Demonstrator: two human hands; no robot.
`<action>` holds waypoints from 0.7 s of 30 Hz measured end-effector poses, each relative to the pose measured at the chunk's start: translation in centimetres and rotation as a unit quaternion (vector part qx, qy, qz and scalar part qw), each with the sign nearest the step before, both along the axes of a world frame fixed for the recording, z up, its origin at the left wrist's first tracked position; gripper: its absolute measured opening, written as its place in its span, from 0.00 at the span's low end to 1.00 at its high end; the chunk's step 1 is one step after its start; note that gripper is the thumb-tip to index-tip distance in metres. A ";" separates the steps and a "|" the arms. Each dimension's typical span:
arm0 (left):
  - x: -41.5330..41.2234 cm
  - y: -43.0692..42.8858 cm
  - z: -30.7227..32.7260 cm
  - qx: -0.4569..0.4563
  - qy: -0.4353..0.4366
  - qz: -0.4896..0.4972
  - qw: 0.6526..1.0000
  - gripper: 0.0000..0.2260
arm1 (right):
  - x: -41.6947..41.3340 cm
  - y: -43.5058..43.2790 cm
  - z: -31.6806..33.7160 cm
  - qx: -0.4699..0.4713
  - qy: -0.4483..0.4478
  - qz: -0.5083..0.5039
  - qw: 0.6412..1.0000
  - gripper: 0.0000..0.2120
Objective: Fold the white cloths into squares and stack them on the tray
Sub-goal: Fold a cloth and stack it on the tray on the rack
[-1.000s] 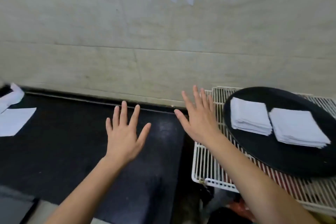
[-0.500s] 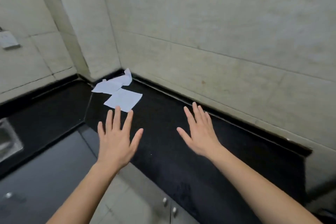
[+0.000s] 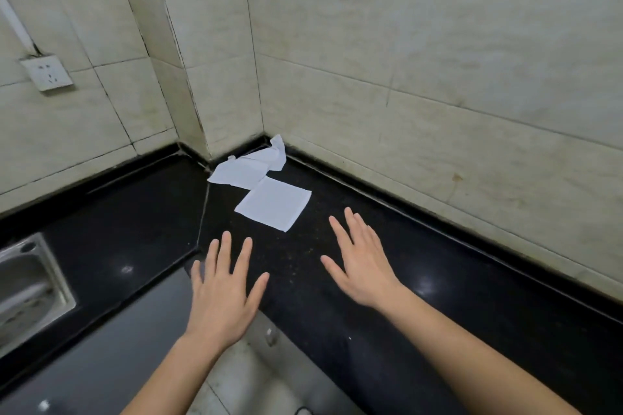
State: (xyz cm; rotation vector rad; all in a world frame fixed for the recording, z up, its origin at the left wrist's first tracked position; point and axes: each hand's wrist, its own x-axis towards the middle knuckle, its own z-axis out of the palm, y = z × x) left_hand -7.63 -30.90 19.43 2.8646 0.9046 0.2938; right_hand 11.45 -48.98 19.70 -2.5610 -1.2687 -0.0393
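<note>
both the left hand [image 3: 220,293] and right hand [image 3: 362,266] hover flat, fingers spread, grasping nothing. at 12 o'clock a square white cloth [image 3: 273,203] lies by a crumpled cloth [image 3: 251,167] on the black countertop [image 3: 337,296]; steel sink [image 3: 30,283] at 9, wall socket [image 3: 46,72] at 10.

Bare left hand [image 3: 224,293], bare right hand [image 3: 362,266], bare forearms [image 3: 472,357]
</note>
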 end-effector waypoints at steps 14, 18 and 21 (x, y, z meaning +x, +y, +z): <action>14.1 19.1 -3.4 0.022 0.147 -0.091 0.985 0.31 | 11.9 17.0 -6.1 -0.043 0.118 -0.072 0.989 0.36; 16.4 22.4 -4.8 0.015 0.194 -0.118 0.974 0.30 | 13.2 20.0 -6.9 -0.091 0.137 -0.064 0.984 0.36; 18.4 25.2 -6.6 0.019 0.235 -0.146 0.961 0.31 | 13.8 22.1 -7.8 -0.117 0.152 -0.056 0.980 0.35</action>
